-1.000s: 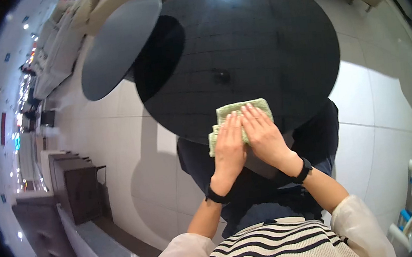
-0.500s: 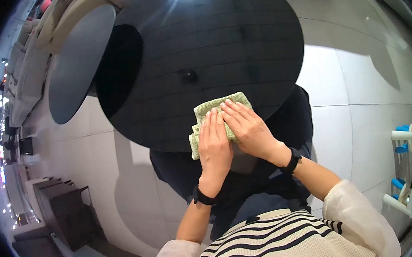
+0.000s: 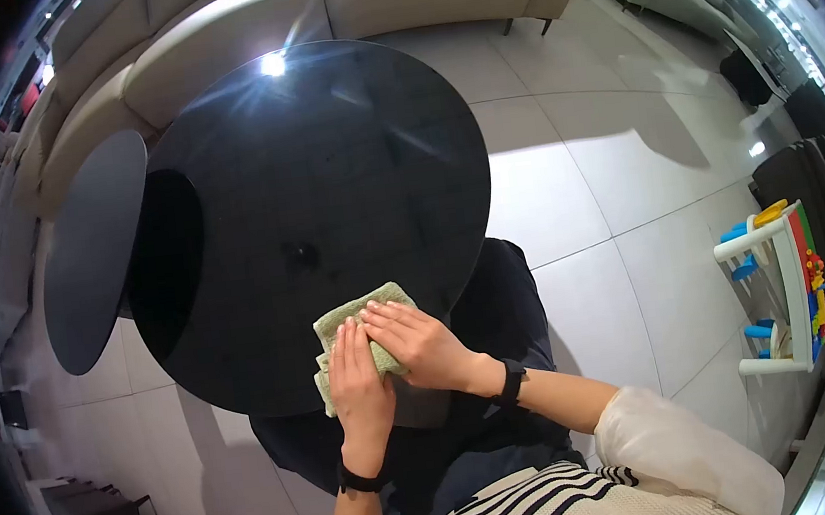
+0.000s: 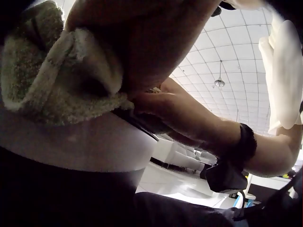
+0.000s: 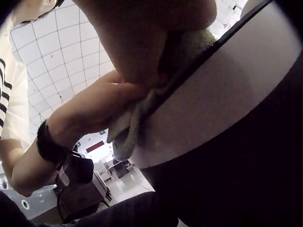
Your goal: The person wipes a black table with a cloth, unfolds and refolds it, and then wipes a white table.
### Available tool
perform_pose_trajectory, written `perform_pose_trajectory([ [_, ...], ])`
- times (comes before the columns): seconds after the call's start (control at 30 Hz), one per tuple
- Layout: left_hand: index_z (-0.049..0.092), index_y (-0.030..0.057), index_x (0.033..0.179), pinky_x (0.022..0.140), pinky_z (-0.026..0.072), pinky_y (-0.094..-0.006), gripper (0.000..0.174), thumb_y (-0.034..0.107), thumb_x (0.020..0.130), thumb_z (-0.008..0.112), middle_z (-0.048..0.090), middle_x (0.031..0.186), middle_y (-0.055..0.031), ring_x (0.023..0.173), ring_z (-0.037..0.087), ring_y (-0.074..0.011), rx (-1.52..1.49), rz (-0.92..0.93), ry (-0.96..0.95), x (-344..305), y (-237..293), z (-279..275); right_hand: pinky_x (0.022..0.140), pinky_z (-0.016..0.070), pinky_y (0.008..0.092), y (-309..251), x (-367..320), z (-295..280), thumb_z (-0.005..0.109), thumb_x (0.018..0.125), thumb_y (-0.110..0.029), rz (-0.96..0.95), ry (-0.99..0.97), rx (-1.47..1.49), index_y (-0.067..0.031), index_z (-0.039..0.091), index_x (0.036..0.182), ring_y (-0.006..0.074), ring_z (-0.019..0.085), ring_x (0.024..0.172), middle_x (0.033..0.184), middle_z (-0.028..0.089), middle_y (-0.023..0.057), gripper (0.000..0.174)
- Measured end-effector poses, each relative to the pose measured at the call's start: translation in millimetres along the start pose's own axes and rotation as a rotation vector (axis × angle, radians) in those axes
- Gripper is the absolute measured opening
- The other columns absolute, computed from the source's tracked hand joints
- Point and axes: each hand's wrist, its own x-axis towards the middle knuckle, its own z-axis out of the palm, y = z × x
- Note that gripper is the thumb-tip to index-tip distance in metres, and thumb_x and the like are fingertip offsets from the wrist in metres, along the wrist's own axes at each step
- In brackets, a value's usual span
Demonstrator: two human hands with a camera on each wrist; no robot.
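A folded light green cloth [image 3: 334, 318] lies at the near edge of a round black table [image 3: 365, 192]. My left hand [image 3: 362, 393] rests on it, fingers straight and pointing away from me. Slanting in from the right, my right hand [image 3: 426, 349] presses on the same cloth beside the left, its fingertips close to the left hand's. In the left wrist view, the cloth [image 4: 61, 80] bulges in thick folds over the table rim. A loose fold of the cloth [image 5: 124, 135] hangs below the edge in the right wrist view.
A smaller grey round tabletop [image 3: 96, 256] overlaps the table's left side. Beige sofas [image 3: 229, 45] curve behind. To the right stands a white rack with colourful toy parts [image 3: 793, 288] on the tiled floor. My legs [image 3: 499, 319] are beneath the near edge.
The head view has swung right and up, so the table and hands sit lower and further left. Both hands stay on the cloth near the table's edge.
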Motion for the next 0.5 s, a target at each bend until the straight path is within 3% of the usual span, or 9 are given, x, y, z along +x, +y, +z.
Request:
perform_pose_trajectory([
  [0.23, 0.05, -0.0051, 0.135, 0.113, 0.037, -0.0453, 0.064, -0.011, 0.072, 0.061, 0.052, 0.141, -0.0232, 0.135, 0.047, -0.0373, -0.026, 0.009, -0.003, -1, -3, -1, 0.113, 0.0393, 0.0442, -2, 4, -5, 0.063, 0.071, 0.001, 0.012, -0.032, -0.018, 0.0086, 0.06, 0.121, 0.035, 0.053, 0.13, 0.131, 0.06, 0.0232, 0.051],
  [0.43, 0.05, -0.0045, 0.135, 0.112, 0.0389, -0.045, 0.066, -0.012, 0.071, 0.064, 0.052, 0.141, -0.0218, 0.135, 0.047, -0.0362, 0.017, 0.005, -0.011, -2, -4, 3, 0.113, 0.0398, 0.0443, 2, 1, 2, 0.06, 0.076, -0.002, -0.001, -0.039, -0.058, 0.0084, 0.06, 0.121, 0.0346, 0.055, 0.129, 0.131, 0.061, 0.023, 0.045],
  [0.47, 0.052, -0.0042, 0.133, 0.113, 0.0387, -0.0443, 0.063, -0.005, 0.072, 0.068, 0.053, 0.141, -0.0204, 0.135, 0.048, -0.0333, 0.053, 0.006, -0.025, -3, -6, 2, 0.112, 0.0401, 0.0445, 1, 1, 3, 0.06, 0.076, -0.001, 0.001, -0.04, -0.059, 0.008, 0.06, 0.12, 0.0346, 0.055, 0.129, 0.131, 0.061, 0.0227, 0.045],
  [0.5, 0.051, -0.0044, 0.134, 0.113, 0.0388, -0.0444, 0.065, -0.007, 0.071, 0.067, 0.053, 0.141, -0.0206, 0.135, 0.048, -0.0343, 0.045, 0.009, -0.025, -3, -8, 2, 0.112, 0.04, 0.0445, 0, 1, 5, 0.064, 0.074, -0.001, 0.008, -0.048, -0.059, 0.0064, 0.06, 0.121, 0.034, 0.054, 0.13, 0.132, 0.06, 0.0214, 0.048],
])
